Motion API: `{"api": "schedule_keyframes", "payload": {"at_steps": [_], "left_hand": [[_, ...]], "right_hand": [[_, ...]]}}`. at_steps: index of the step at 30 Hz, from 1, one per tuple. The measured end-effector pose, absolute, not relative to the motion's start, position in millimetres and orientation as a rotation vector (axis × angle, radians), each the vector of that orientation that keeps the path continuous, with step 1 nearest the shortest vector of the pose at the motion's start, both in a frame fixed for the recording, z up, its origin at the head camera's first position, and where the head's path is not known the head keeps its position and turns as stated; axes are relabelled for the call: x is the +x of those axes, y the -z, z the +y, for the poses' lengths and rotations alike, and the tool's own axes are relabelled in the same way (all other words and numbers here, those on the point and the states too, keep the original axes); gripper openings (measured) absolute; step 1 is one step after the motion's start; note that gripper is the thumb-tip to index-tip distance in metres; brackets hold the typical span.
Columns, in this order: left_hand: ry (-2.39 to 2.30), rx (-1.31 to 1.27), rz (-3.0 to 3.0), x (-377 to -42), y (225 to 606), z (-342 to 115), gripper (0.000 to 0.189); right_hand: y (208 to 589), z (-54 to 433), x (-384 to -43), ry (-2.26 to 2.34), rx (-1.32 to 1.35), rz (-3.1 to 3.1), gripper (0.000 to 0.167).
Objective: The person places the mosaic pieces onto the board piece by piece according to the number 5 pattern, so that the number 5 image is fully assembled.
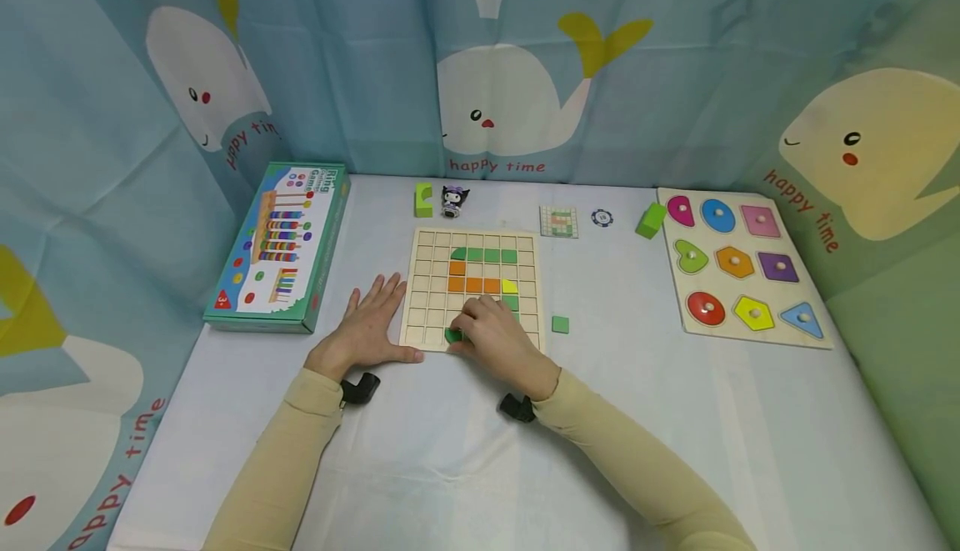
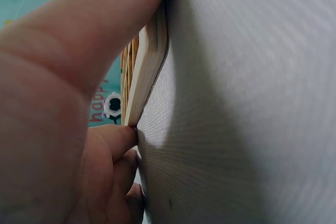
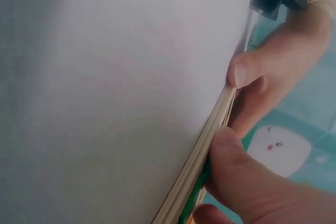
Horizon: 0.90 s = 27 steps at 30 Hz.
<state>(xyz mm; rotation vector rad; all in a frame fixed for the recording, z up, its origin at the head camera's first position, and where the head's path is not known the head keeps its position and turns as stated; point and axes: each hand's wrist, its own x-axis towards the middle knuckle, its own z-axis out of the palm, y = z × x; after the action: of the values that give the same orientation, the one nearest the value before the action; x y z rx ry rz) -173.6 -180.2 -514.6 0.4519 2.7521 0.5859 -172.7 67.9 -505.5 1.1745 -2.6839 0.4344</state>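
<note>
A wooden grid board (image 1: 425, 291) lies on the table, bearing green, orange and yellow tiles. My left hand (image 1: 365, 326) rests at its left edge with fingers spread and straight; in the left wrist view its thumb and a finger touch the board's side. Over the lower middle of the board, my right hand (image 1: 501, 341) pinches a dark green tile (image 1: 453, 335) with thumb and fingers. The right wrist view shows that green tile (image 3: 197, 188) by the board's edge, partly hidden by the thumb. Orange tiles (image 1: 472, 285) and a yellow tile (image 1: 510, 287) sit in grid cells.
A loose green tile (image 1: 560, 324) lies right of the board. Behind stand a green block (image 1: 423, 201), a small figure (image 1: 453, 201), a pattern card (image 1: 558, 222) and a chip (image 1: 602, 217). A game box (image 1: 279, 247) is left; a shape puzzle (image 1: 750, 238) and another green block (image 1: 651, 221) are right.
</note>
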Motion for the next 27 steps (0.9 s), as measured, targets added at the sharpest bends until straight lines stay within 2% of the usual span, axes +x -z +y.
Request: {"api": "schedule_keyframes", "payload": {"at_steps": [15,20,27], "left_hand": [[-0.601,0.458,2.75,-173.9,517.5,-180.0,0.124],[-0.609,0.455,2.756,-174.6,519.2,-179.7,0.125],[-0.612,0.452,2.75,-174.1,518.0,-180.4,0.124]], "right_hand": [[505.9,74.4,-177.2,-0.589,1.173,-2.696,0.023],[502.4,96.2,-181.8,-0.659,1.168,-2.633,0.019],[498.7,146.3,-185.9,-0.682,0.965,-2.724,0.021]]}}
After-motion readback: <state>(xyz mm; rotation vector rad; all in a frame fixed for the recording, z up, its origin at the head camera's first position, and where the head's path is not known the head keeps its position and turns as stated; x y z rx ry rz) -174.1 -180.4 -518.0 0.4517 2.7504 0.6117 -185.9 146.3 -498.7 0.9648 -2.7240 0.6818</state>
